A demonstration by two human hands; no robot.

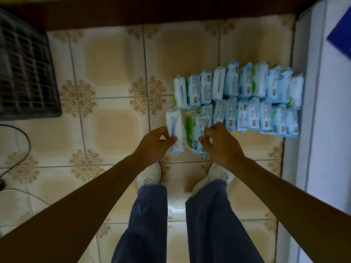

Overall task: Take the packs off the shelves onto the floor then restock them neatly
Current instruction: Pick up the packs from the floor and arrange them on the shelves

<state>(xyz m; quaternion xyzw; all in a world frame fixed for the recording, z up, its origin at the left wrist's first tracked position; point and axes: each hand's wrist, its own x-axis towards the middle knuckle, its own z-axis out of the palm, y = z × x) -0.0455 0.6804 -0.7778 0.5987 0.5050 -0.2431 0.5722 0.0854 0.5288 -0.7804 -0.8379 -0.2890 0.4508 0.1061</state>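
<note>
- The packs (237, 99) stand on edge on the tiled floor (114, 73) in 2 rows running left to right, each pack's long axis pointing away from the person.
- At the left end of the near row, a small bunch of about 3 packs (187, 130) sits directly ahead of the feet, between both hands.
- The left hand (157, 143) presses its fingertips against the white outer pack on the bunch's left side; the right hand (218, 141) curls its fingers onto the green-printed pack on the right side. Together they squeeze the bunch from both flanks, neither hand nearer than the other.
- Judging by this, the bunch can go straight up, or be nudged right against the row.
- The rows' right end lies just beside a white cabinet (322, 130); a dark crate (24, 73) stands well apart to the left, with a cable (26, 141) near it.
- No shelf shows clearly.
</note>
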